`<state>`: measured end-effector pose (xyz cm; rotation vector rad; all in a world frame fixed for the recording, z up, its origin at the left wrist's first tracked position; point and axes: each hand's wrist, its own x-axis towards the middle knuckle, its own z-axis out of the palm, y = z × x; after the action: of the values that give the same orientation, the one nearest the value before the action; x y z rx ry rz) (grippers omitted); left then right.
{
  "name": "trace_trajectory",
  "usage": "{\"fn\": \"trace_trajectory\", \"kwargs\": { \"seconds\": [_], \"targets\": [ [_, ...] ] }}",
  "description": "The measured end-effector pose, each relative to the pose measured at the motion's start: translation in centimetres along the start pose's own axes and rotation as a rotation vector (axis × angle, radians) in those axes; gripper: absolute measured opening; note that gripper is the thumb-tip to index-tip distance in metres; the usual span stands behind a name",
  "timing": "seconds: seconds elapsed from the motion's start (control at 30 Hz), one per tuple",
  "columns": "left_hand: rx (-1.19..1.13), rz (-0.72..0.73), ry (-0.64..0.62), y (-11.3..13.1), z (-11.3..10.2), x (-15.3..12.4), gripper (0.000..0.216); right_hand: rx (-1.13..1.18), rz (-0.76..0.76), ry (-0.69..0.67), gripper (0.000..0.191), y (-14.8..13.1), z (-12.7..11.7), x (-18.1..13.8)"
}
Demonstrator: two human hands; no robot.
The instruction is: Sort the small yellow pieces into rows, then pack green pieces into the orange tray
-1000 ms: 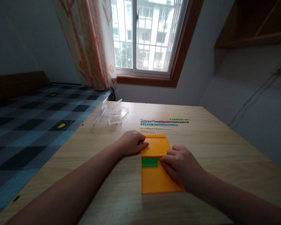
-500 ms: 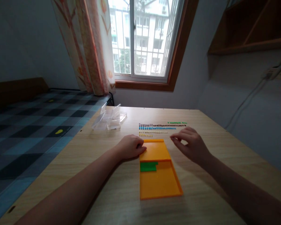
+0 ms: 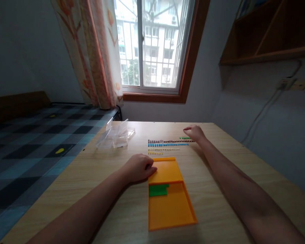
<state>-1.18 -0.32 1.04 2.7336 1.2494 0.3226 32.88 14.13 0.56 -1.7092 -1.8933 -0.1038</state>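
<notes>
My left hand [image 3: 139,167] is closed on the left edge of an orange plastic tray [image 3: 171,217], with the thumb over its upper section. Small green blocks [image 3: 158,190] lie fitted together in the upper left corner of its lower section. Over the right end of the far rows, my right hand [image 3: 195,133] reaches past the short row of green pieces [image 3: 185,138]. Its fingers are bent, with fingertips slightly apart and no piece visible in them. Below run rows of dark brown pieces [image 3: 167,141], blue pieces [image 3: 167,144], pale pieces [image 3: 167,149] and yellow pieces [image 3: 155,153].
Clear plastic boxes [image 3: 119,135] with raised lids stand at the far left of the wooden table [image 3: 112,213]. Left of the table is a bed with a checked cover [image 3: 40,145]. A window [image 3: 155,47] and a wall shelf [image 3: 266,54] are beyond.
My right hand has moved forward, from beside the tray's upper section to the far row of green pieces. My left hand stays on the tray edge. The view has tilted slightly up.
</notes>
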Motion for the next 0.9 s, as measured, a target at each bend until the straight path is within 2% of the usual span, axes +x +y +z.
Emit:
{"fn": "trace_trajectory", "kwargs": {
  "seconds": [0.1,0.2,0.5,0.9],
  "targets": [
    [-0.011,0.002,-0.012,-0.1,0.1,0.0,0.035,-0.018,0.005,-0.075,0.018,0.4,1.9,-0.2],
    [-0.012,0.0,-0.018,-0.2,0.3,0.0,0.035,-0.034,0.017,-0.117,0.02,0.8,2.6,-0.5],
    [-0.037,-0.011,-0.017,-0.2,0.2,-0.1,0.037,-0.053,0.059,-0.189,0.019,0.7,3.0,-1.1],
    [-0.029,-0.02,-0.012,-0.3,0.2,0.0,0.036,-0.042,0.071,-0.211,0.021,0.4,3.2,-0.8]
  ]
}}
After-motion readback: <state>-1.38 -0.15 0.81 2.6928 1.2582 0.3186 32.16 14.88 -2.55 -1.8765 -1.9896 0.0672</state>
